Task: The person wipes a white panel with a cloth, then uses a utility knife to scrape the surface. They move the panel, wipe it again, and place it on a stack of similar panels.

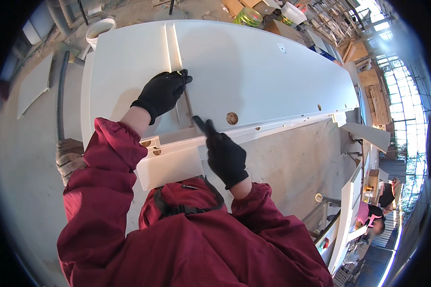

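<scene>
My left hand (161, 94), in a black glove, is over the gap between two large white panels. Its fingertips pinch a small pale piece (180, 73), mostly hidden by the glove. Two thin raised edges border the narrow channel (171, 48) beyond those fingers. My right hand (225, 158), also gloved in black, is closed near the panels' front edge. From it a short, slightly blurred dark tool (199, 123) points toward the channel; its kind cannot be told. The right-hand white panel (273, 79) has a round hole (232, 118) exposing brown board.
A white bucket (100, 30) stands past the far left corner. A smaller white board (172, 166) juts out below the front edge. Cloth wraps a bar end (70, 158) at left. Another person (370, 217) is at lower right, near leaning panels (346, 215). Cartons (283, 30) lie beyond the panels.
</scene>
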`<state>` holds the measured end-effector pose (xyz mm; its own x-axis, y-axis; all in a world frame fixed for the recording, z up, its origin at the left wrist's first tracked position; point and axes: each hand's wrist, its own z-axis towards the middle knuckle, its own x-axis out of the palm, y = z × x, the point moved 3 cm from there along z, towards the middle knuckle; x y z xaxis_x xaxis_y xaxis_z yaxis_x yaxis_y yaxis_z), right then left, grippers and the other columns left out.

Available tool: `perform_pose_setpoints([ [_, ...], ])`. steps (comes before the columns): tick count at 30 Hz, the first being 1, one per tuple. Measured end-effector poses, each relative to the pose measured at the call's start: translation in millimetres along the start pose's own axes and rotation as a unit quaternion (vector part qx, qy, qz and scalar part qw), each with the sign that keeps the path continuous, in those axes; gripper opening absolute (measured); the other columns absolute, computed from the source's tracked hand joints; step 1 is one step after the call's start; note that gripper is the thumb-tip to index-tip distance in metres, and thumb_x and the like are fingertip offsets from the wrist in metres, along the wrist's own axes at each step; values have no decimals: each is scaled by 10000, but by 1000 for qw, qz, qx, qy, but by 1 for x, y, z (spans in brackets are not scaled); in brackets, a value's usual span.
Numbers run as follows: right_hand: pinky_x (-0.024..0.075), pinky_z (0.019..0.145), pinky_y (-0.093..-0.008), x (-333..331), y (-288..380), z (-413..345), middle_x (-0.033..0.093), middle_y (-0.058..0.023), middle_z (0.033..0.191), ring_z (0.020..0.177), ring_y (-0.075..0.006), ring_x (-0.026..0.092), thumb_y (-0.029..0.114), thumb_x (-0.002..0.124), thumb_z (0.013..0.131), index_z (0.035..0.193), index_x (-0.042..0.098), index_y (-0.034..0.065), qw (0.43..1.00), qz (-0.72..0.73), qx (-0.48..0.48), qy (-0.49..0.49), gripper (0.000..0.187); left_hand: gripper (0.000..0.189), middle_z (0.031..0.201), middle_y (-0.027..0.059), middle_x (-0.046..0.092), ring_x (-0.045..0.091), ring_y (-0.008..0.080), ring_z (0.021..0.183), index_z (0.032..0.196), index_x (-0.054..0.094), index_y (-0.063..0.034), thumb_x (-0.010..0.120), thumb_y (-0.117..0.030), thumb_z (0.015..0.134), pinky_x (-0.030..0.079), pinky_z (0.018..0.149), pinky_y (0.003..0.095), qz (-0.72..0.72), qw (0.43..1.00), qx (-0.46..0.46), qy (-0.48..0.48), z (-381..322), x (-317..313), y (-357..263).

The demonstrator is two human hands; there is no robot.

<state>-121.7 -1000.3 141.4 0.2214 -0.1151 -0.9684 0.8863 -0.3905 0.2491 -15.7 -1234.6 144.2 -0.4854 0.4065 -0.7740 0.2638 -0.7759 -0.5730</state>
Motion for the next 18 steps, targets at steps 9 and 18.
perform_pose_setpoints([
  [9, 485, 584, -411, -2, 35, 4, 613, -80, 849, 734, -304, 617, 151, 543, 850, 1331, 482, 200, 998, 42, -50, -15, 488, 317, 1095, 128, 639, 607, 303, 944, 1160, 631, -114, 518, -86, 865, 480, 863, 392, 1, 999, 28, -38, 2, 4, 7],
  [18, 511, 686, -414, -17, -36, -23, 651, -149, 1014, 830, -329, 644, 248, 584, 886, 1305, 496, 105, 979, 163, 74, -101, 451, 280, 1170, 108, 631, 607, 212, 1069, 1168, 605, -59, 515, -35, 904, 467, 916, 317, -176, 982, -49, -55, -111, -36, -27],
])
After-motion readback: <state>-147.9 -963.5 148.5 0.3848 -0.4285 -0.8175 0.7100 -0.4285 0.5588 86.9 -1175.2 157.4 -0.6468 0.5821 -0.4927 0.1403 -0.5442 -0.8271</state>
